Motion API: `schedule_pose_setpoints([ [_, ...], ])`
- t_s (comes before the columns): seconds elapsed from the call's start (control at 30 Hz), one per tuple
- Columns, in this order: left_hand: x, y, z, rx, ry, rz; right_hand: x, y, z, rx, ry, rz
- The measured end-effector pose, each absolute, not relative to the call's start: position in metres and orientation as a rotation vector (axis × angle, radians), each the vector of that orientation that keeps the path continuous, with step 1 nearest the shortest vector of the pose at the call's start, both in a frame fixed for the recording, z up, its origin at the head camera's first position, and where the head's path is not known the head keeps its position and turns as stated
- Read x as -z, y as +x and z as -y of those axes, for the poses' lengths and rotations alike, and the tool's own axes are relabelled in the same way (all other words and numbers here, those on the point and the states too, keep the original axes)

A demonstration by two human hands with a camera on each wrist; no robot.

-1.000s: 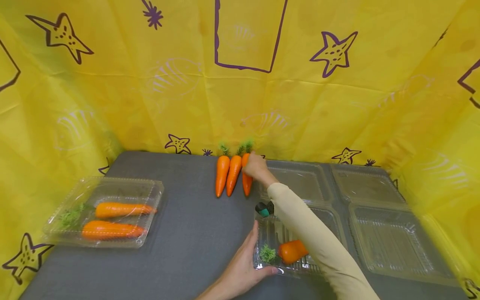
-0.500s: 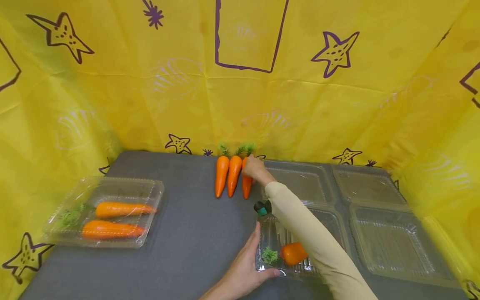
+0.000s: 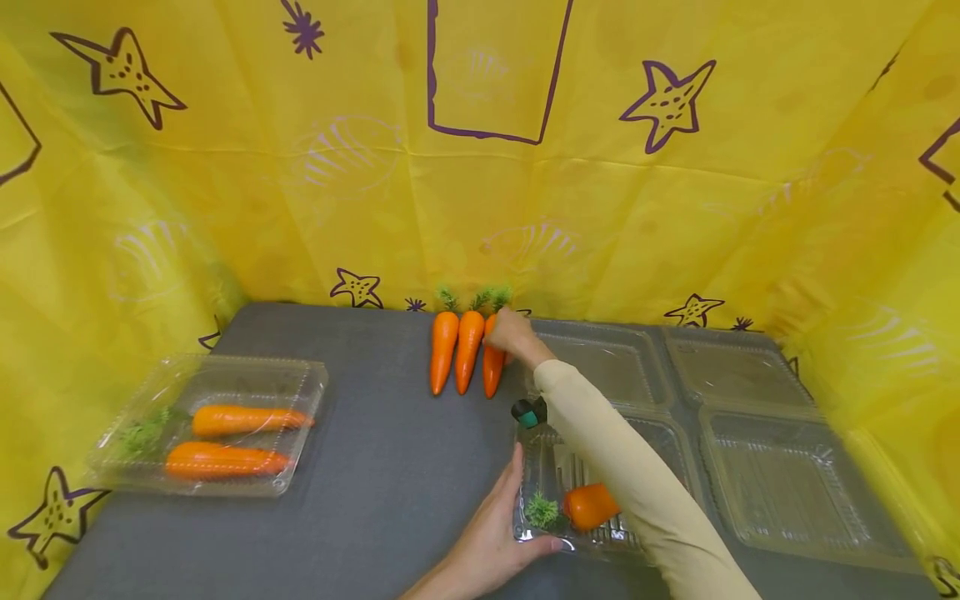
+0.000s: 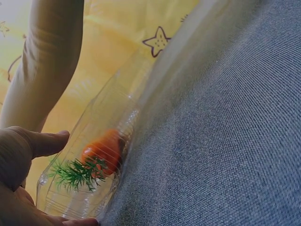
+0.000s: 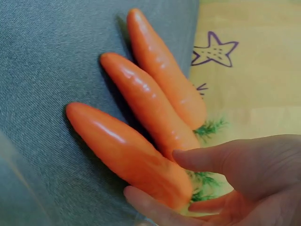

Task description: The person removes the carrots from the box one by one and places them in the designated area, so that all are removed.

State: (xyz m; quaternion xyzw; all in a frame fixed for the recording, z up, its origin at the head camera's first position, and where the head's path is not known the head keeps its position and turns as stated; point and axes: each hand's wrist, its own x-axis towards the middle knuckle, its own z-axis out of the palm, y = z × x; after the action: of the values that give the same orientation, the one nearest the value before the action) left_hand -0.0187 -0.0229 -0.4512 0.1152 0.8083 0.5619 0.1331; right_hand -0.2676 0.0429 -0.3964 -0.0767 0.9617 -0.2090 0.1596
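My right hand point(image 3: 513, 333) grips the thick leafy end of the rightmost carrot point(image 3: 493, 371), at the back of the table. In the right wrist view, thumb and fingers lie on opposite sides of that carrot point(image 5: 122, 146), its tip pointing away from the hand. Two more carrots, a middle one point(image 3: 469, 350) and a left one point(image 3: 444, 354), lie beside it in a row. My left hand point(image 3: 483, 537) holds the near left corner of a clear plastic container point(image 3: 558, 462), thumb over the front rim. One carrot point(image 3: 590, 506) with green leaves lies inside, partly hidden by the right sleeve.
A closed clear container point(image 3: 247, 367) with two carrots stands on the left. Another clear container point(image 3: 802, 483) lies open at the right, its lid point(image 3: 738, 371) folded back. The held container's lid point(image 3: 600, 358) lies behind it. A yellow patterned cloth point(image 3: 480, 192) rises behind the table.
The gripped carrot has shifted very slightly toward the near side, its tip now a little lower. The left hand and its container have edged slightly right.
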Motion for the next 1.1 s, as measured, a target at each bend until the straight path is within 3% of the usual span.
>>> schedule_pose_setpoints([
  [0.53,0.453,-0.018,0.022,-1.636,0.358,-2.360,0.359,-0.257,-0.068,0.687,-0.454,-2.735],
  [1.1,0.454,-0.019,0.014,-1.634,0.355,-2.377,0.336,-0.199,-0.115,0.728,-1.145,-2.684],
])
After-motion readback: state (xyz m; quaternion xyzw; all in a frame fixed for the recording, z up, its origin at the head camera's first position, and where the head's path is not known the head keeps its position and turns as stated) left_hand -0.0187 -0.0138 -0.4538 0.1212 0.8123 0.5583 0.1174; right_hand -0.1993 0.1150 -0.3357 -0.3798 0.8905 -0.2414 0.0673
